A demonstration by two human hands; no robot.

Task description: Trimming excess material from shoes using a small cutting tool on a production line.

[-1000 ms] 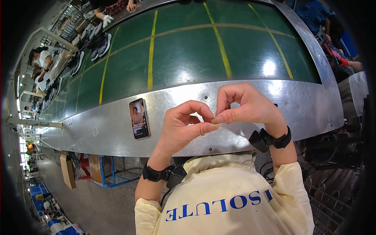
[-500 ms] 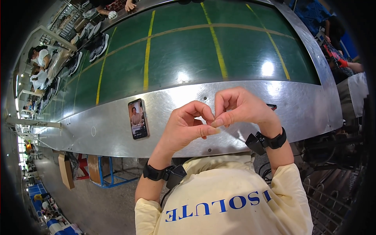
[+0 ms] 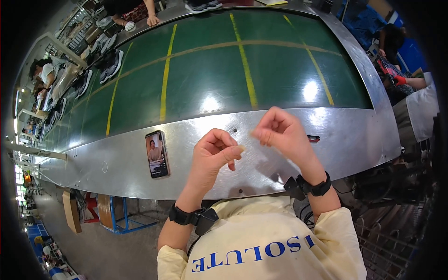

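Observation:
Above the metal ledge (image 3: 126, 179), my left hand (image 3: 215, 151) is closed, thumb pressed toward the curled fingers. My right hand (image 3: 280, 130) is also closed in a pinch, a short way off to the right and slightly farther from me. The two hands are apart. Anything held between the fingertips is too small or hidden to make out. A phone (image 3: 156, 154) with a lit screen lies on the ledge left of my left hand. Beyond my right wrist lies a small red and black tool (image 3: 314, 138), partly hidden by that arm.
A green conveyor belt (image 3: 200, 70) with yellow lines runs beyond the ledge. Dark shoes (image 3: 111, 66) sit along its left part, and another pair (image 3: 203, 5) is at the far edge. Co-workers' hands show at the far side and a red-gloved hand (image 3: 400, 80) at the right.
My hands, touching at the fingertips before, have drawn apart, the right one moving up and away. The whole view has shifted slightly, bringing the far shoes into sight.

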